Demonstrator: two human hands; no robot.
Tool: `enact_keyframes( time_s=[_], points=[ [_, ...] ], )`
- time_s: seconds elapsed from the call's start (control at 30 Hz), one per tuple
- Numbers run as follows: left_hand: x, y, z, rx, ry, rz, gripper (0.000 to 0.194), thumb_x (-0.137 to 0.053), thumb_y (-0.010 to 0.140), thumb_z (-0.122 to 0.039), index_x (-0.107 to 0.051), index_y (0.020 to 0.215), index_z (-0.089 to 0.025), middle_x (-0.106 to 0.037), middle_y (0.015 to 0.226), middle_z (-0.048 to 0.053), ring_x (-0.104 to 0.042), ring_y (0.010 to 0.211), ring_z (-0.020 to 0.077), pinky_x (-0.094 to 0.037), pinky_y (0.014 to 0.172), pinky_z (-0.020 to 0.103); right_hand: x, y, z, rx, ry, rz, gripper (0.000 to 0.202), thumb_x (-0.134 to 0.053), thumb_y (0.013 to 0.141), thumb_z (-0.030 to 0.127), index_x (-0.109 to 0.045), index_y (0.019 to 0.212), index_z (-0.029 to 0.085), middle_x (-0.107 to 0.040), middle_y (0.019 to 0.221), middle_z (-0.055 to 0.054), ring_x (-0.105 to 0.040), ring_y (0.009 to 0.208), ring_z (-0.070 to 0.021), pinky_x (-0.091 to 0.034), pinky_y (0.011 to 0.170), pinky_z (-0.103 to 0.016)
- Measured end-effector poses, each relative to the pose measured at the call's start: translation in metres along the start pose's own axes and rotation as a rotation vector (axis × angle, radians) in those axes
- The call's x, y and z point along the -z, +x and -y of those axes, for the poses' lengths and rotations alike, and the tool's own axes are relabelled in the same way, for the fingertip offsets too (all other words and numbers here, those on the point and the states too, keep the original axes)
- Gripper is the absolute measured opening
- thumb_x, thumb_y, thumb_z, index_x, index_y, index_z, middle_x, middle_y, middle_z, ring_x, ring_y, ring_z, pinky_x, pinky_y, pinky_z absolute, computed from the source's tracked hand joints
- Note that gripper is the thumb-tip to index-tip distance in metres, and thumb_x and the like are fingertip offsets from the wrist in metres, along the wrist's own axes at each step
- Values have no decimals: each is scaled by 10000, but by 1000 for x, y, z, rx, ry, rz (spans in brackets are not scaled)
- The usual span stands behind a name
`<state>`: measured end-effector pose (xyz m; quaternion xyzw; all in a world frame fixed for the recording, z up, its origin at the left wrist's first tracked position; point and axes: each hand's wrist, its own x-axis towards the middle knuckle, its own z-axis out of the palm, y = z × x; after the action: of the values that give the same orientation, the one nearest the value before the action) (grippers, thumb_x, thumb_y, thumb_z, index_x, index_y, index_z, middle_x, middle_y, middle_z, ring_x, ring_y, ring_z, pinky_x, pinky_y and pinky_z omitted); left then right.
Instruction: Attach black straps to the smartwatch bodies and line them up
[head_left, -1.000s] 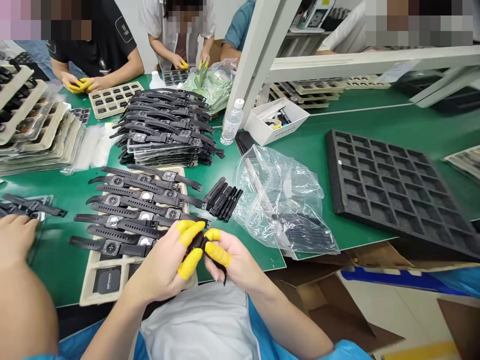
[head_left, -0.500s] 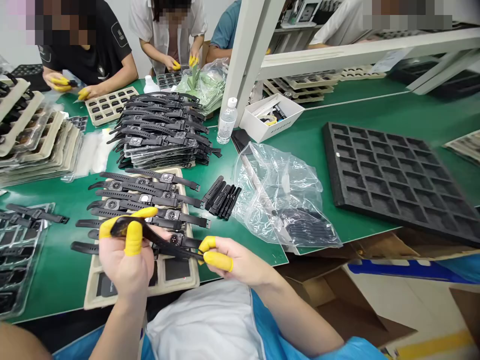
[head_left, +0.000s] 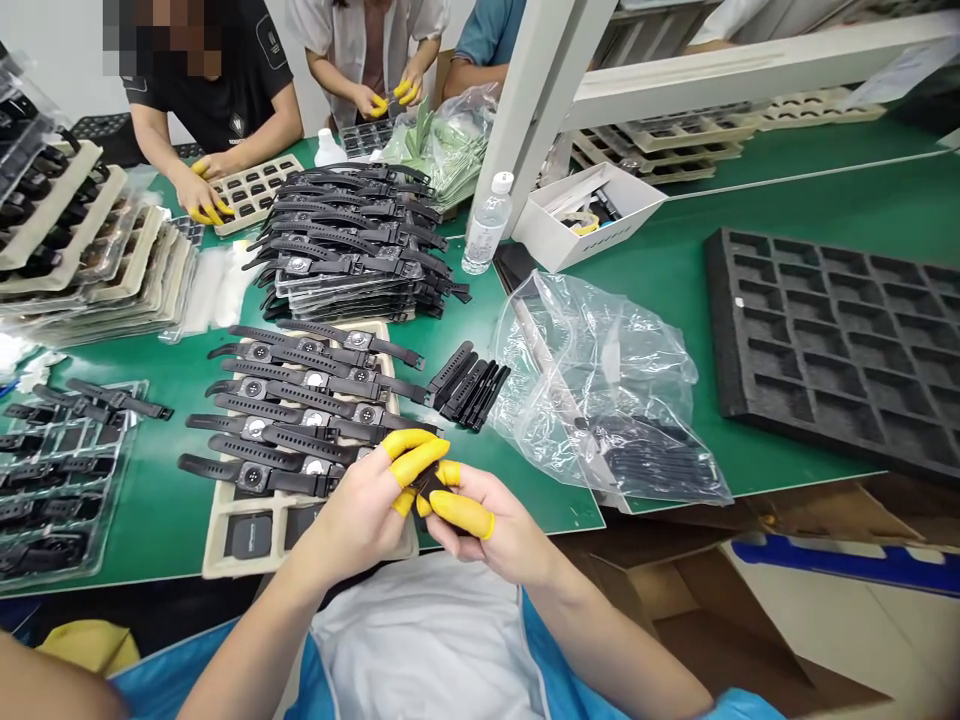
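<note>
"Where's that dark piece?"

"Up close, between the left hand and the right hand, by the near edge of the counter. Both grips are narrow, yellow-covered fingertips pinching it."

"Any room around them?"

"From here they overlap the right near corner of the beige tray. Rightward, some green surface shows before the edge drops off."

"Which way does it point?"

"Can't tell. Fingers cover most of it, so its long axis is hidden from me."

"And the watches in the tray?"

"They run crosswise, right ends slightly nearer, several straps poking past its sides. To its right, black straps slant side by side, then a clear bag."

"More space?"

"A strip of counter between the bag and the black foam tray. Farther back stand a bottle and a stack of watch-laden trays; past those, a co-worker's hand touches another tray."
</note>
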<state>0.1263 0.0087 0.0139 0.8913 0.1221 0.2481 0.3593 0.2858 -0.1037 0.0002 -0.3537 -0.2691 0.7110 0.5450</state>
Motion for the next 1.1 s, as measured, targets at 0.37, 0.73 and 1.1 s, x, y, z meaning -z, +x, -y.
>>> enact_keyframes(
  time_s=[0.37, 0.73, 1.1],
  points=[
    [-4, -4, 3, -9, 24, -1, 595, -432, 989, -89, -462, 1561, -252, -623, 1355, 135, -651, 1235, 232, -586, 1013, 359, -2, 3, -8, 52, 123, -85, 387, -760, 898, 535, -570, 896, 198, -433, 487, 107, -211, 398, -52, -179, 413, -212],
    [2, 1, -8, -43, 52, 60, 532, -446, 1016, -199, -460, 1548, -188, -614, 1262, 165, -601, 1173, 283, -574, 996, 453, -1, 1, 1, -22, 153, -109, 381, -771, 886, 521, -567, 894, 199, -425, 472, 118, -168, 388, -40, -133, 399, -201],
    [4, 4, -12, -86, 10, 121, 477, -489, 1018, -193, -465, 1493, -163, -633, 1291, 174, -616, 1176, 271, -589, 996, 421, 6, -8, -5, 13, 33, -74, 430, -728, 916, 604, -593, 936, 196, -420, 463, 117, -207, 377, -56, -179, 393, -212]
  ],
)
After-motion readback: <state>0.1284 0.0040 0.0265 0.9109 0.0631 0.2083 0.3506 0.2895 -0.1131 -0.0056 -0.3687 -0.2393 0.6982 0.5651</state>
